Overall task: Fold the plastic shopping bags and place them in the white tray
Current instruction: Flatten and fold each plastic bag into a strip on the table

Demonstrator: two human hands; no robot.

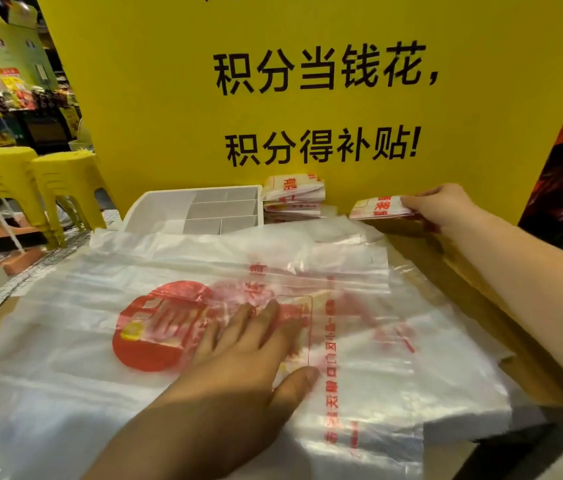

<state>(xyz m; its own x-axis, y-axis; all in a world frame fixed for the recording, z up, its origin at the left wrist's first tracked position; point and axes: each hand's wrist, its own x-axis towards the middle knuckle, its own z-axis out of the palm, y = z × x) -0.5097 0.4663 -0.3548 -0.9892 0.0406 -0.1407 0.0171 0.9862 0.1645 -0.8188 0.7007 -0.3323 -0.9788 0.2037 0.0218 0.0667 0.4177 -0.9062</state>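
Several clear plastic shopping bags (100, 327) with red print lie spread flat in a pile over the table. My left hand (238, 355) rests flat on the top bag, fingers straight, beside its round red logo. My right hand (442, 206) grips a folded bag (377, 206) at the far right, just above the pile's back edge. A white tray (155, 206) with divided compartments stands at the back, left of centre. A small stack of folded bags (294, 197) sits right beside the tray, against the sign.
A tall yellow sign (307, 98) with black characters rises directly behind the table. Brown cardboard (446, 271) shows under the bags on the right. Two stacks of yellow stools (48, 188) stand on the floor at the left, with shop shelves beyond.
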